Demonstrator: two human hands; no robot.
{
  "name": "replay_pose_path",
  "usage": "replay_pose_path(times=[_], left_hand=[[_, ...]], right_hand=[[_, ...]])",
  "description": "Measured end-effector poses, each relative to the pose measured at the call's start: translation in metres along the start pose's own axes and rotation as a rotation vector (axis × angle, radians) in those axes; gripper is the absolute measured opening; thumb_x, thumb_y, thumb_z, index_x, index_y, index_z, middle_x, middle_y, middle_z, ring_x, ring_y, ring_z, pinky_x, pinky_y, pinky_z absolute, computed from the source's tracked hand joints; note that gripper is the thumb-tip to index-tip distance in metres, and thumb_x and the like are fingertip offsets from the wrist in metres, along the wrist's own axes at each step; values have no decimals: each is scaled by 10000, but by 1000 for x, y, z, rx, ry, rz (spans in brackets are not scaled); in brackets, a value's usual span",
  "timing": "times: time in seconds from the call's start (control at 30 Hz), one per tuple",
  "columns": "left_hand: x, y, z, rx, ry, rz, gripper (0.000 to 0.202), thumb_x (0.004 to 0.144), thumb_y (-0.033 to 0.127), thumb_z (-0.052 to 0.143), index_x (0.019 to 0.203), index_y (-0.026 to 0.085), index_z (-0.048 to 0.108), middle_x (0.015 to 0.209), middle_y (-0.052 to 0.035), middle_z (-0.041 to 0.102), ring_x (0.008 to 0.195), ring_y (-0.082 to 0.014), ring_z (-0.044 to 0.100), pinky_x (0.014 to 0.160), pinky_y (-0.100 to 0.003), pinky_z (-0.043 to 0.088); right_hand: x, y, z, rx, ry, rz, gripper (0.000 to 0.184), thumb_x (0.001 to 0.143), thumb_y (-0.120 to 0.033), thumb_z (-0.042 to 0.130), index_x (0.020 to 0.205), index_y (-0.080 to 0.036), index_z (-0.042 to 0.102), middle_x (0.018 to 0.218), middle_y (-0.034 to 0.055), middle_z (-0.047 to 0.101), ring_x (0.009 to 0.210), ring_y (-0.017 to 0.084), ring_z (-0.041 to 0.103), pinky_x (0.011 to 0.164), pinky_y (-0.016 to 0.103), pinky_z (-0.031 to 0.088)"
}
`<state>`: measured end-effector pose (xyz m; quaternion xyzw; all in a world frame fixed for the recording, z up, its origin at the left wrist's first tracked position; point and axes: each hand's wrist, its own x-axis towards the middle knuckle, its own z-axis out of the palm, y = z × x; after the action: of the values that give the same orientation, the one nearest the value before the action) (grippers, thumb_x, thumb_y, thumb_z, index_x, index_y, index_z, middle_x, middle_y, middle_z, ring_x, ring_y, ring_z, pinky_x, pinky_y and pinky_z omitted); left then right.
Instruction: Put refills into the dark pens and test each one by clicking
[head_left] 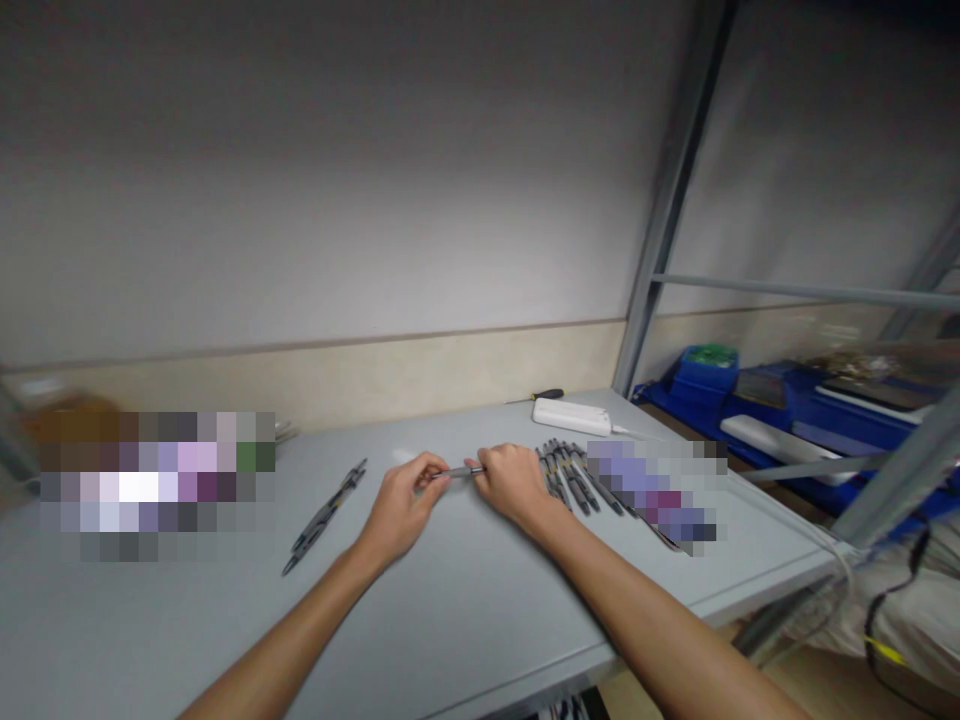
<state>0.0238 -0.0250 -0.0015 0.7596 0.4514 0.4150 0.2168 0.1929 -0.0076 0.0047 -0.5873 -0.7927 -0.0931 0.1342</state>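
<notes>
Both hands hold one grey pen (461,472) roughly level, just above the table. The fingertips of my left hand (409,500) pinch its left end. My right hand (514,480) is closed round the right end, which its fingers hide. Left of my left hand, a few grey and black pens (326,515) lie slantwise on the table. A row of several similar pens (574,475) lies close beside my right hand on its right, partly covered by the hand.
The grey table (420,620) meets a wall at the back. A white power strip (571,415) and a screwdriver (551,395) lie at the back right. Pixelated patches hide items at both sides. A metal post (652,230) rises at the right, with blue bins (701,375) beyond.
</notes>
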Motion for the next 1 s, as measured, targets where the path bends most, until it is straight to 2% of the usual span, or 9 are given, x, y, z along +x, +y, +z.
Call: replay_pose_path(times=[0.2,0.37,0.43,0.53,0.63,0.7,0.8,0.9,1.0], left_hand=[[8,-17,-6,-218,160,-187,329,757,475,514,740,150,563,597,-3,589,573,-132,549,590,-243,426],[10,-27,-5,-406,168,-246,334,712,476,581,688,144,565,585,-2,591,531,-112,533,564,-225,412],[9,-28,-5,-432,168,-252,325,708,464,593,676,142,568,577,1,587,521,-105,523,556,-220,404],[10,-29,-8,-438,185,-262,309,706,447,603,673,142,570,575,3,584,524,-102,519,556,-216,398],[11,-30,-11,-437,196,-278,302,700,441,609,681,143,565,572,6,581,528,-103,517,558,-217,397],[12,-31,-11,-430,195,-283,302,700,440,608,679,142,564,570,7,580,528,-104,515,559,-218,395],[11,-32,-11,-429,189,-282,304,704,437,604,666,138,563,559,8,573,524,-99,507,558,-216,390],[11,-32,-10,-465,181,-291,302,700,431,609,674,134,564,558,10,571,524,-96,505,561,-214,391],[11,-34,-10,-507,194,-307,301,684,426,626,692,131,567,572,9,577,524,-93,508,563,-215,397]], right_hand=[[1,3,-3,121,217,-230,270,879,-372,411,909,-172,589,909,84,600,875,199,497,732,289,337],[2,7,-2,213,330,-333,135,846,-180,473,932,-180,577,1010,91,576,947,211,448,787,326,303],[2,10,0,313,346,-317,192,805,-192,542,996,-181,560,1035,91,575,968,213,451,800,322,307],[3,14,3,477,295,-228,279,803,-323,557,1034,-167,558,965,84,610,906,201,502,776,303,334],[6,19,4,598,151,-143,295,880,-354,412,817,-161,626,715,47,627,688,154,535,658,260,352],[8,21,5,690,104,-124,301,873,-319,421,719,-159,624,632,30,609,616,132,526,608,242,353],[11,23,4,855,153,-125,90,762,-237,569,782,-164,618,729,24,628,684,131,548,625,231,380],[13,25,4,986,180,-95,251,693,-230,634,934,-169,595,827,29,629,718,132,557,617,230,401],[14,27,6,1019,97,-40,215,757,-325,572,861,-146,629,715,31,625,623,128,544,562,235,392]])
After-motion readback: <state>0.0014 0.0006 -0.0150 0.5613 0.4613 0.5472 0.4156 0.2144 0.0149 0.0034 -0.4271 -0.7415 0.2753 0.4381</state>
